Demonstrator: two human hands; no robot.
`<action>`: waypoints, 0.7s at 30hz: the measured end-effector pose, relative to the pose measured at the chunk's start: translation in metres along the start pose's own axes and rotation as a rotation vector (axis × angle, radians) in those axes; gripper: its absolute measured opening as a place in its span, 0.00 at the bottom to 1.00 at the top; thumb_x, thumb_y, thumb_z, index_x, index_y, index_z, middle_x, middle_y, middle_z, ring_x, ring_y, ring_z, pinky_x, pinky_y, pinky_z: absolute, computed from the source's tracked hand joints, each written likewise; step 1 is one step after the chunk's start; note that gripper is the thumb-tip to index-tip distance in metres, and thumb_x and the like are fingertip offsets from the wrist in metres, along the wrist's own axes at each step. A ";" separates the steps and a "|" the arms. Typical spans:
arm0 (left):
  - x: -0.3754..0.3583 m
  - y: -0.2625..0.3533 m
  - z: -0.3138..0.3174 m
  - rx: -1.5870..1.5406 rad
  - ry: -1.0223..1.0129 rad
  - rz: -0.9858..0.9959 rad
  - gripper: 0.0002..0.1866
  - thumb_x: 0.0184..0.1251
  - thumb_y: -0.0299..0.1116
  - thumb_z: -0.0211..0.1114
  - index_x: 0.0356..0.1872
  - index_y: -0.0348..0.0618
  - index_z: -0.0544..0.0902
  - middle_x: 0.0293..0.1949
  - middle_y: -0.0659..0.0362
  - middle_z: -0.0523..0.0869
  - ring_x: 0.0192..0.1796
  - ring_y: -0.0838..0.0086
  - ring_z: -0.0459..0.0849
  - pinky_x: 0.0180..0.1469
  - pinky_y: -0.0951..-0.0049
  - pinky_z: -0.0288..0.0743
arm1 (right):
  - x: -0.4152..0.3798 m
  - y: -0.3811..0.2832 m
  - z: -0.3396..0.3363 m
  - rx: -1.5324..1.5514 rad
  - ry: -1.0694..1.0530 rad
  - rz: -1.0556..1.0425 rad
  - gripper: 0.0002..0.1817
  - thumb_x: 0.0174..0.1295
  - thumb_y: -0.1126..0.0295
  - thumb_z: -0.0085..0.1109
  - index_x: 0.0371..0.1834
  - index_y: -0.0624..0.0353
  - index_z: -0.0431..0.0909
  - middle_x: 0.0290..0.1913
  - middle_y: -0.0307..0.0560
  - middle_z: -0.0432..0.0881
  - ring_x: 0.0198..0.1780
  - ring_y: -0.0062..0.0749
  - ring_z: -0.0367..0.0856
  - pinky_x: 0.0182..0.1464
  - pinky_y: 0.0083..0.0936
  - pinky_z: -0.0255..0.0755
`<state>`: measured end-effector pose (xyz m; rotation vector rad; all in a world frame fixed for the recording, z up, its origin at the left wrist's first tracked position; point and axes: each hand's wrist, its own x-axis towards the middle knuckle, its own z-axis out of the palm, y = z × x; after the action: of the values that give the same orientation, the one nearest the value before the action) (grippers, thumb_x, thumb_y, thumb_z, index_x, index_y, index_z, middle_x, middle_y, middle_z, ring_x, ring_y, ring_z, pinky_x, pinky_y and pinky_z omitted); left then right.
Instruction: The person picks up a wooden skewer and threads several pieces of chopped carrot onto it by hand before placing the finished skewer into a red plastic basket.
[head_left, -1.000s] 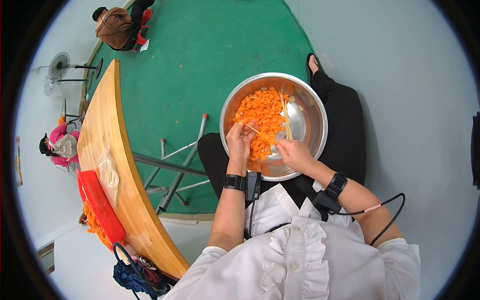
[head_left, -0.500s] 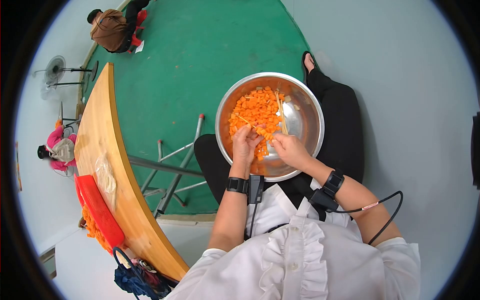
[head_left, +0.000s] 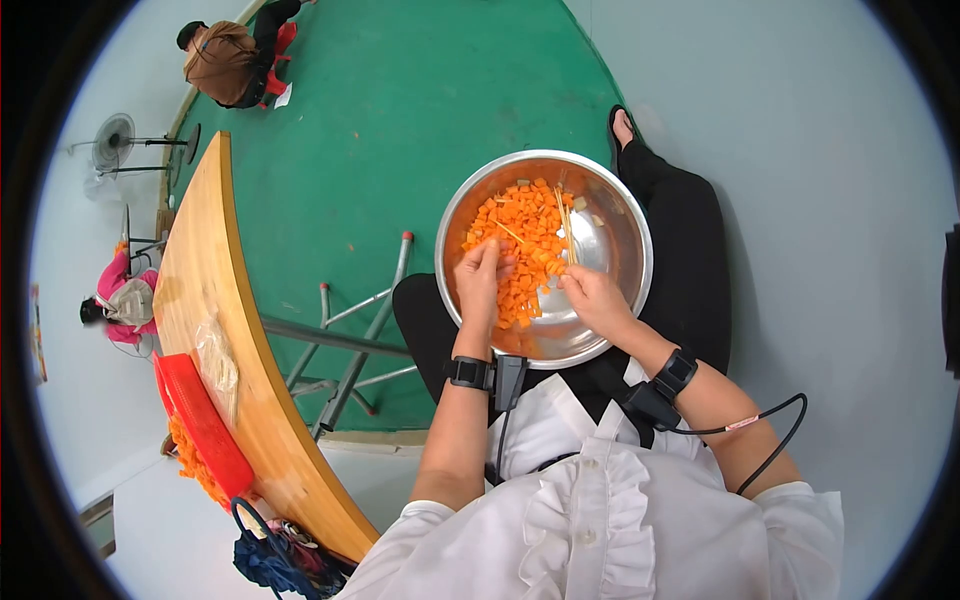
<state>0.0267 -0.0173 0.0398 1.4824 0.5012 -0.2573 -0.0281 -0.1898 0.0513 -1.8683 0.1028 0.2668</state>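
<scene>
Head view: looks steeply down, close above the round steel bowl [head_left: 620,245] on the lap.
Lens: fisheye, dark corners.

The left hand [head_left: 478,283] hides carrot cubes [head_left: 520,240] beneath it.

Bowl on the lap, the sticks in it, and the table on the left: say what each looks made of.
Bowl: metal, likely stainless steel; shiny, mirror-like inside.
Sticks: thin, pale, matte; probably bamboo or wood.
Table: wood or wood-look top; warm tan, smooth, slight sheen.
</scene>
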 end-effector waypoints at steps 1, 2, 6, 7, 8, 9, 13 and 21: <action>0.005 0.006 -0.002 0.188 0.080 0.102 0.11 0.62 0.28 0.55 0.42 0.35 0.79 0.37 0.51 0.83 0.38 0.66 0.83 0.39 0.70 0.77 | 0.000 0.001 -0.003 0.002 0.012 0.010 0.12 0.60 0.65 0.45 0.27 0.64 0.72 0.24 0.61 0.76 0.29 0.56 0.76 0.32 0.42 0.68; 0.011 0.011 -0.005 0.438 0.107 0.249 0.12 0.62 0.28 0.56 0.43 0.34 0.79 0.37 0.50 0.83 0.35 0.65 0.83 0.38 0.70 0.76 | 0.000 0.002 -0.006 0.003 0.022 0.019 0.12 0.60 0.65 0.45 0.28 0.64 0.72 0.24 0.61 0.76 0.29 0.56 0.76 0.32 0.42 0.68; 0.031 0.021 -0.005 1.063 0.163 0.705 0.13 0.58 0.26 0.57 0.44 0.35 0.78 0.35 0.45 0.80 0.34 0.56 0.80 0.37 0.66 0.74 | -0.001 0.008 -0.008 0.037 0.033 0.025 0.12 0.60 0.66 0.45 0.28 0.64 0.73 0.25 0.61 0.76 0.29 0.56 0.76 0.32 0.42 0.68; 0.035 0.022 -0.002 1.128 0.152 0.760 0.13 0.57 0.25 0.57 0.44 0.35 0.78 0.35 0.46 0.80 0.34 0.55 0.80 0.37 0.64 0.74 | -0.002 0.009 -0.008 0.019 0.021 0.039 0.12 0.60 0.66 0.45 0.28 0.64 0.73 0.25 0.61 0.76 0.29 0.56 0.76 0.32 0.42 0.68; 0.039 0.023 0.003 1.189 0.143 0.815 0.13 0.57 0.24 0.56 0.44 0.35 0.78 0.34 0.46 0.79 0.35 0.54 0.80 0.38 0.63 0.75 | -0.003 0.008 -0.009 -0.002 0.010 0.051 0.12 0.60 0.66 0.45 0.29 0.64 0.73 0.25 0.61 0.76 0.30 0.56 0.76 0.32 0.42 0.68; 0.042 0.022 0.008 1.228 0.148 0.793 0.12 0.57 0.24 0.56 0.42 0.35 0.77 0.35 0.47 0.78 0.35 0.54 0.79 0.38 0.62 0.75 | -0.004 0.002 -0.013 -0.006 -0.004 0.063 0.12 0.60 0.66 0.45 0.29 0.64 0.73 0.26 0.61 0.77 0.31 0.56 0.76 0.33 0.42 0.68; 0.048 0.007 0.018 1.313 0.183 0.703 0.07 0.57 0.24 0.56 0.36 0.35 0.76 0.36 0.48 0.75 0.35 0.53 0.78 0.36 0.61 0.74 | -0.004 0.009 -0.012 -0.020 -0.053 0.027 0.12 0.61 0.67 0.45 0.33 0.65 0.75 0.27 0.59 0.78 0.31 0.47 0.79 0.34 0.34 0.69; 0.017 0.003 0.008 1.245 0.166 0.642 0.05 0.54 0.25 0.59 0.31 0.37 0.74 0.34 0.50 0.76 0.35 0.54 0.77 0.36 0.61 0.72 | 0.000 0.009 -0.011 0.028 -0.086 0.051 0.12 0.60 0.66 0.45 0.29 0.65 0.73 0.28 0.60 0.78 0.33 0.53 0.77 0.35 0.39 0.68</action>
<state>0.0442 -0.0222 0.0342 2.7950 -0.1073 0.1160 -0.0283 -0.2033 0.0461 -1.8253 0.0946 0.3785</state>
